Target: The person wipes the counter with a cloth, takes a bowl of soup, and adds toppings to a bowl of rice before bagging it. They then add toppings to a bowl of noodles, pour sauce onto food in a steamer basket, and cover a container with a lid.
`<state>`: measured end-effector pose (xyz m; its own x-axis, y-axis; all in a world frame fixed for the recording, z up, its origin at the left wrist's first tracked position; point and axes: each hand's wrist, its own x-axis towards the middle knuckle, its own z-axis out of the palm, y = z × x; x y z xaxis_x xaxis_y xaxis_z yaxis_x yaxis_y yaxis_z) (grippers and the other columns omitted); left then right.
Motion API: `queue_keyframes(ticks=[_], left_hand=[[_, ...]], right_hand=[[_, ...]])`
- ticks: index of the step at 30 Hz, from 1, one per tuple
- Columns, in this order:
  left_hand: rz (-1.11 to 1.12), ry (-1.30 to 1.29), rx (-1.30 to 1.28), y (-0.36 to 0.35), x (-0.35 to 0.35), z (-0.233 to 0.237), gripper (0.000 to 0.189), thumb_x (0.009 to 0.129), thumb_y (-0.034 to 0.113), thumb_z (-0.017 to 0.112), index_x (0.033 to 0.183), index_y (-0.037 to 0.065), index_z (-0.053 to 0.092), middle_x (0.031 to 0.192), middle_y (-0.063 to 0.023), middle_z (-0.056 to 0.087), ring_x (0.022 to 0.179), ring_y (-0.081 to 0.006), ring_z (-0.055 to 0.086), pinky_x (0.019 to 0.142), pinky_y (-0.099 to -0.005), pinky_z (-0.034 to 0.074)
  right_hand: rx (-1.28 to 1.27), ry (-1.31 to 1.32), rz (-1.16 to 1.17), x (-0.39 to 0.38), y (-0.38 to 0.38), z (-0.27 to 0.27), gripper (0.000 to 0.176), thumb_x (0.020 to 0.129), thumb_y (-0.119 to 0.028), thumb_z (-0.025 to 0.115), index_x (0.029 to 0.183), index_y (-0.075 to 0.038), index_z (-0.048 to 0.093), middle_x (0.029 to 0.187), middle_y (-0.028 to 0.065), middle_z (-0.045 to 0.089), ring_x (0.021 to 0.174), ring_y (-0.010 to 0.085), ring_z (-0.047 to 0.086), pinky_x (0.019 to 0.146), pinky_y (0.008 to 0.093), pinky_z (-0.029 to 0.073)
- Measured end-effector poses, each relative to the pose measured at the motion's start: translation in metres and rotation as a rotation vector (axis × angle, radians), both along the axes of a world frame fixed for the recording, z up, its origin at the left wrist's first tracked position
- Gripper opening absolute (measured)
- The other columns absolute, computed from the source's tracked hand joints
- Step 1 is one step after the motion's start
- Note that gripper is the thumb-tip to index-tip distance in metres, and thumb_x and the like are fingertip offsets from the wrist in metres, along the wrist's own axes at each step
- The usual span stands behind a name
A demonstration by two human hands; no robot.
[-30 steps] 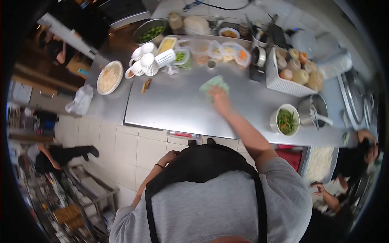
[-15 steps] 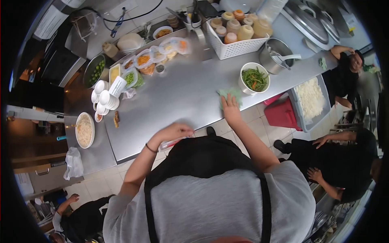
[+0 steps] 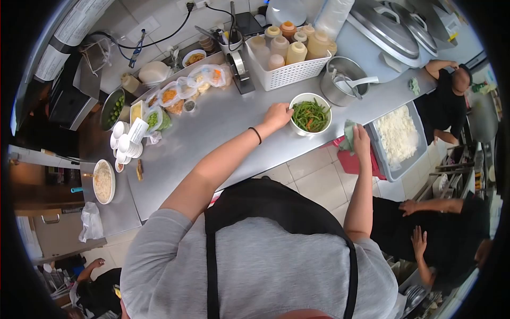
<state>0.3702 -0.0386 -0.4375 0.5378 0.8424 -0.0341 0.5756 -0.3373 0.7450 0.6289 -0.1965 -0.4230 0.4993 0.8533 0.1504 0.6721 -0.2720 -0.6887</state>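
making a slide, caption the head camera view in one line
Left hand on a white bowl of green beans; right hand holds a green cloth at the edge of the steel counter.

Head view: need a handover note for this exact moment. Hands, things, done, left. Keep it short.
Left hand: at the rim of the white bowl of green beans on the steel counter; grip unclear.
Right hand: closed on a green cloth at the counter's front edge, between bowl and rice tray.
Done: cloth in hand, bowl reached.
Left: bowl not lifted, cloth not put down.
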Motion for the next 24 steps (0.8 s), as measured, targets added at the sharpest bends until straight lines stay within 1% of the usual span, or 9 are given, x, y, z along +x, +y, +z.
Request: queue_keyframes(ticks=[2, 4, 5, 8, 12, 15, 19, 21, 24], left_hand=[[0.065, -0.008, 0.058, 0.004, -0.004, -0.009, 0.025, 0.080, 0.022, 0.050, 0.085, 0.002, 0.064, 0.074, -0.0180, 0.062, 0.071, -0.0300, 0.061, 0.068, -0.0402, 0.047], [0.006, -0.011, -0.056, 0.011, -0.028, -0.017, 0.021, 0.077, 0.014, 0.049, 0.085, 0.003, 0.065, 0.065, -0.0165, 0.061, 0.054, -0.0261, 0.061, 0.058, -0.0365, 0.050], [0.038, -0.005, -0.059, 0.008, -0.043, -0.009, 0.021, 0.077, 0.014, 0.049, 0.085, 0.003, 0.065, 0.065, -0.0165, 0.061, 0.054, -0.0261, 0.061, 0.058, -0.0365, 0.050], [0.087, 0.040, -0.229, -0.003, -0.090, 0.020, 0.018, 0.077, 0.010, 0.051, 0.083, 0.003, 0.066, 0.057, -0.0127, 0.060, 0.042, -0.0188, 0.058, 0.042, -0.0297, 0.048], [0.177, 0.067, -0.202, -0.013, -0.145, 0.027, 0.015, 0.076, 0.012, 0.055, 0.078, 0.001, 0.066, 0.057, -0.0128, 0.060, 0.041, -0.0197, 0.058, 0.042, -0.0288, 0.049], [0.277, 0.159, -0.201, -0.025, -0.182, 0.030, 0.018, 0.074, 0.017, 0.058, 0.078, 0.001, 0.067, 0.063, -0.0133, 0.063, 0.047, -0.0196, 0.061, 0.048, -0.0305, 0.050], [0.587, -0.039, -0.253, -0.055, -0.230, 0.023, 0.016, 0.073, 0.014, 0.059, 0.077, 0.000, 0.066, 0.064, -0.0125, 0.063, 0.048, -0.0186, 0.061, 0.046, -0.0295, 0.050], [0.702, -0.096, -0.257, -0.072, -0.255, 0.015, 0.016, 0.073, 0.013, 0.059, 0.079, -0.001, 0.065, 0.064, -0.0124, 0.063, 0.048, -0.0183, 0.061, 0.046, -0.0289, 0.050], [0.814, -0.208, -0.296, -0.096, -0.290, 0.010, 0.016, 0.073, 0.011, 0.059, 0.082, -0.001, 0.064, 0.063, -0.0115, 0.062, 0.047, -0.0181, 0.060, 0.045, -0.0277, 0.049]], right_hand=[[0.043, 0.019, 0.076, 0.003, 0.037, -0.003, 0.025, 0.085, -0.019, 0.049, 0.103, -0.002, 0.055, 0.091, 0.0207, 0.059, 0.089, 0.0357, 0.056, 0.076, 0.0370, 0.042], [-0.045, 0.112, 0.240, -0.005, 0.080, -0.008, 0.028, 0.086, -0.025, 0.049, 0.101, -0.002, 0.058, 0.092, 0.0183, 0.060, 0.088, 0.0300, 0.057, 0.077, 0.0342, 0.042], [-0.028, 0.092, 0.369, -0.019, 0.100, -0.005, 0.027, 0.085, -0.024, 0.052, 0.098, -0.002, 0.060, 0.092, 0.0187, 0.060, 0.088, 0.0304, 0.057, 0.077, 0.0343, 0.043], [-0.029, 0.105, 0.793, -0.089, 0.158, 0.000, 0.026, 0.081, -0.024, 0.057, 0.097, -0.004, 0.062, 0.092, 0.0170, 0.061, 0.087, 0.0297, 0.058, 0.077, 0.0333, 0.044], [-0.112, 0.077, 1.299, -0.215, 0.192, 0.001, 0.028, 0.074, -0.024, 0.064, 0.094, -0.005, 0.063, 0.092, 0.0166, 0.062, 0.085, 0.0314, 0.059, 0.076, 0.0355, 0.045], [-0.131, -0.194, 1.374, -0.275, 0.199, -0.003, 0.029, 0.071, -0.024, 0.066, 0.093, -0.005, 0.064, 0.091, 0.0182, 0.061, 0.085, 0.0327, 0.059, 0.075, 0.0370, 0.046], [-0.149, -0.131, 1.318, -0.297, 0.192, 0.022, 0.025, 0.069, -0.023, 0.068, 0.084, -0.004, 0.066, 0.084, 0.0161, 0.063, 0.080, 0.0305, 0.060, 0.073, 0.0362, 0.045], [-0.325, -0.250, 1.218, -0.295, 0.188, 0.032, 0.027, 0.067, -0.023, 0.068, 0.087, -0.005, 0.065, 0.086, 0.0200, 0.061, 0.082, 0.0328, 0.059, 0.073, 0.0381, 0.046], [-0.411, -0.255, 1.326, -0.275, 0.185, 0.026, 0.026, 0.068, -0.024, 0.068, 0.085, -0.004, 0.065, 0.082, 0.0199, 0.062, 0.079, 0.0323, 0.060, 0.071, 0.0372, 0.047]])
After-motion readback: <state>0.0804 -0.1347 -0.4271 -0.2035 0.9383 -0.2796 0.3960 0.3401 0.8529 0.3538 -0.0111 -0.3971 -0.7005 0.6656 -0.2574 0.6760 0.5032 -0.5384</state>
